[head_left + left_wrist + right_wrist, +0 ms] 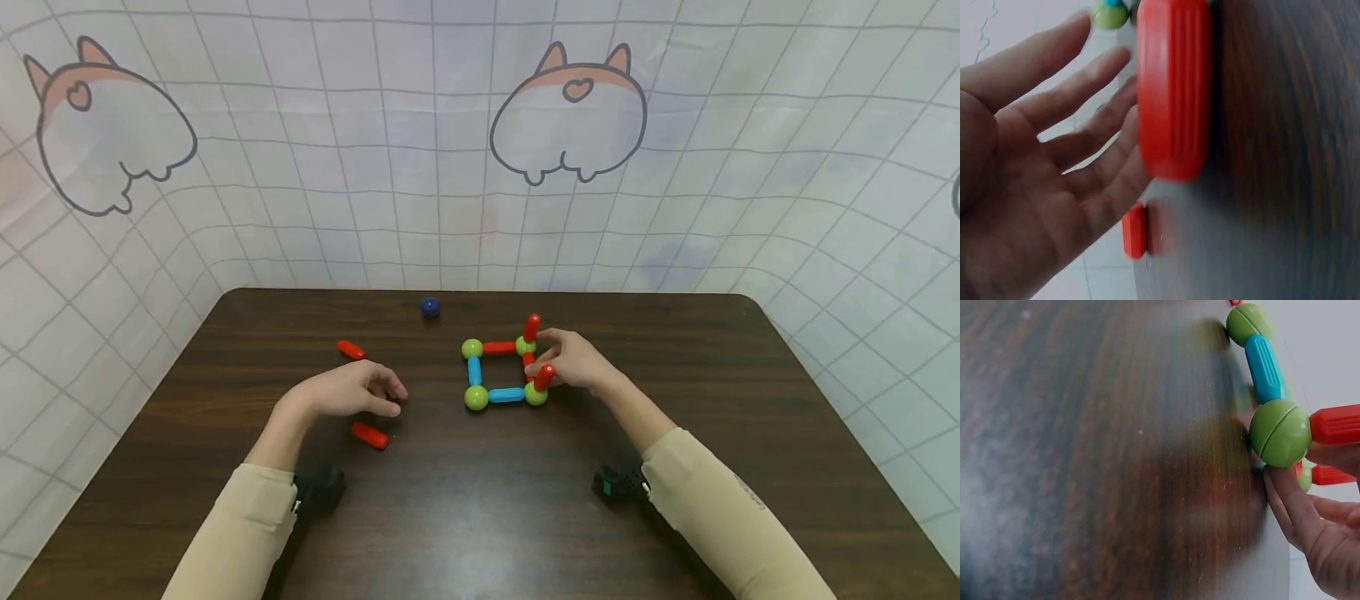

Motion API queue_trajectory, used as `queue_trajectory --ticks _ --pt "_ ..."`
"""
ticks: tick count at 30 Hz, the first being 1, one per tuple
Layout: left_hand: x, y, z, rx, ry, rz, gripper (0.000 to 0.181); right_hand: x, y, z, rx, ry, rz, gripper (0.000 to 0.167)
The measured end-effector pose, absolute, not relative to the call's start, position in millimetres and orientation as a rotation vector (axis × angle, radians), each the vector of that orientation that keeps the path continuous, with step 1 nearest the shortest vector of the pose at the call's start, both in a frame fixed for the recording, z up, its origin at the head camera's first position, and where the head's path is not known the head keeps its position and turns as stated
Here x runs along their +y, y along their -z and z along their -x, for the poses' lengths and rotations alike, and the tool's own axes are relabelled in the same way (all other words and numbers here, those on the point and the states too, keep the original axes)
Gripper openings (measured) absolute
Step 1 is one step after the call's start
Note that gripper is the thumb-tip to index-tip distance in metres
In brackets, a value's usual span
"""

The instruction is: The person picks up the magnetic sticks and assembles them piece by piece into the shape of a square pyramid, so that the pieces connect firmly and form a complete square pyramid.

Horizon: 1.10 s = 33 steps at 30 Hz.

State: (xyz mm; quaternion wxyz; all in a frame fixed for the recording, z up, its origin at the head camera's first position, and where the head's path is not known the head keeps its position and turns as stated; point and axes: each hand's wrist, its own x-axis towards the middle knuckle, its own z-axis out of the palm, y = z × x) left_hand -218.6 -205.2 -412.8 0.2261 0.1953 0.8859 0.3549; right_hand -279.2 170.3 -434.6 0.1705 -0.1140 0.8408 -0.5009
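On the table lies a square frame of magnetic sticks and green balls, with blue sticks [506,395] at its left and near sides and red sticks [498,348] at its far and right sides. Two more red sticks [544,377] stand up from the right-hand green balls [1280,434]. My right hand [573,360] holds the frame at its right side, fingers about the red side stick, partly hidden. My left hand [348,390] hovers with loosely bent fingers and holds nothing. Loose red sticks lie beyond it [351,350] and nearer me [370,436].
A dark blue ball [430,307] lies near the far edge of the dark wooden table [480,500]. Behind the table hangs a white checked cloth [435,200] with cartoon drawings.
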Motion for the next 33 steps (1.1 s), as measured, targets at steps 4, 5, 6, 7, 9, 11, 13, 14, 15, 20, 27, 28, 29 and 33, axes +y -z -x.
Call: queue_trajectory --ticks 4,5,6,7,9,11,13,14,15,20,27,28,29,33 --pt "-215 410 216 2.422 -0.924 -0.562 0.027 171 434 277 2.401 1.411 0.315 0.073" --pt "-217 410 216 2.418 -0.913 -0.575 0.027 171 434 276 2.403 1.408 0.317 0.073" --pt "-219 410 215 2.410 -0.905 -0.590 0.027 171 433 276 2.404 1.407 0.313 0.072" --pt "-221 411 215 2.397 -0.905 -0.603 0.027 171 433 275 2.406 1.404 0.312 0.072" --pt "-223 412 215 2.377 -0.902 -0.631 0.027 171 433 274 2.405 1.407 0.306 0.072" --pt "-225 413 214 2.363 -0.901 -0.647 0.027 172 433 273 2.407 1.403 0.310 0.072" --pt "-226 415 213 2.352 -0.906 -0.666 0.027 173 434 274 2.409 1.400 0.309 0.072" --pt "-227 415 213 2.351 -0.908 -0.679 0.027 173 434 274 2.411 1.398 0.310 0.072" --pt "-227 416 212 2.350 -0.911 -0.691 0.026 174 435 274 2.414 1.395 0.310 0.072" --pt "-226 419 212 2.375 -0.939 -0.722 0.020 174 436 274 2.425 1.386 0.301 0.071" --pt "-223 421 214 2.465 -0.949 -0.627 0.023 174 435 272 2.433 1.375 0.294 0.071" --pt "-223 421 215 2.476 -0.950 -0.623 0.024 174 435 272 2.429 1.378 0.295 0.071" --pt "-223 422 215 2.489 -0.949 -0.611 0.023 173 434 272 2.426 1.381 0.297 0.071" --pt "-221 424 217 2.509 -0.949 -0.625 0.022 173 433 271 2.421 1.388 0.298 0.073"
